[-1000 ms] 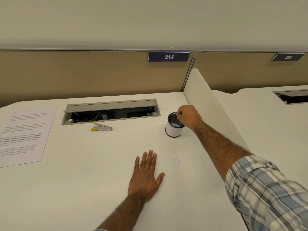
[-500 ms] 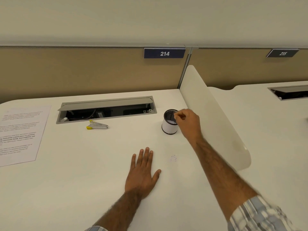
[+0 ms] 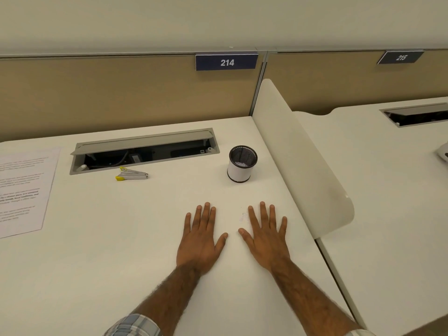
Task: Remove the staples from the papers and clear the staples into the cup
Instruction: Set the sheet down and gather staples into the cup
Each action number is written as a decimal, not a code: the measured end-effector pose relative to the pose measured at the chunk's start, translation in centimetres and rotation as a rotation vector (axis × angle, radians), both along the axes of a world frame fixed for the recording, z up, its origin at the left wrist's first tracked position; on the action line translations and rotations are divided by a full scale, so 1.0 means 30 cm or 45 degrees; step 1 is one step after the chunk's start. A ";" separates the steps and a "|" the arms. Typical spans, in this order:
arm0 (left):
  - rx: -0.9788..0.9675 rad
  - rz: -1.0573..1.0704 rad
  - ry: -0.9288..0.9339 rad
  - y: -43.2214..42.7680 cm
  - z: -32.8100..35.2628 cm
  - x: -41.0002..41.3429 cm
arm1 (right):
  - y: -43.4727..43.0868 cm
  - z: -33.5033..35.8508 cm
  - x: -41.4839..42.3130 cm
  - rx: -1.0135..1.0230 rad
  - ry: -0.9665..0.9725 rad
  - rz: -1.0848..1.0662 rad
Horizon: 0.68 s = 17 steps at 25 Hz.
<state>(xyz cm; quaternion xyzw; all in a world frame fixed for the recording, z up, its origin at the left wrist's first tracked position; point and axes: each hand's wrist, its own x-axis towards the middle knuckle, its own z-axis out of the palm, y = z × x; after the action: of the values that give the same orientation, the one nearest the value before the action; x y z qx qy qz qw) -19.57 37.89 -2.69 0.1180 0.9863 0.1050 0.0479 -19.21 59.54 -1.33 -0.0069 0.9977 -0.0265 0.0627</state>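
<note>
A white cup (image 3: 239, 170) with a black mesh inside stands upright on the desk, with small pale bits at its bottom. My left hand (image 3: 200, 238) and my right hand (image 3: 266, 235) lie flat, palms down, fingers spread, side by side in front of the cup and holding nothing. A faint speckled mark (image 3: 243, 217) shows on the desk by my right index finger. Printed papers (image 3: 23, 190) lie at the far left edge. A silver staple remover with yellow tips (image 3: 132, 174) rests left of the cup.
An open grey cable tray (image 3: 145, 151) is sunk into the desk behind the staple remover. A rounded white divider (image 3: 303, 161) borders the desk on the right, close to the cup. Beige partition panels with number plates stand at the back.
My right hand left the rim of the cup, drew back toward me and now lies flat on the desk beside my left hand. The left hand stayed flat.
</note>
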 end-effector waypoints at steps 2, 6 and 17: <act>0.001 0.001 -0.001 0.000 -0.001 0.000 | -0.017 0.005 0.006 0.025 -0.018 0.040; 0.004 0.004 0.015 -0.001 -0.002 -0.001 | -0.020 0.017 0.017 0.013 -0.011 0.073; 0.024 0.013 0.008 0.001 0.000 0.002 | 0.014 0.040 -0.052 0.051 -0.077 0.255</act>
<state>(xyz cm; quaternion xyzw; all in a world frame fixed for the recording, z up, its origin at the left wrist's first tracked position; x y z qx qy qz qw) -19.52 37.91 -2.68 0.1139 0.9860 0.1142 0.0430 -20.78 59.96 -0.14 -0.1047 0.9899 -0.0004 0.0952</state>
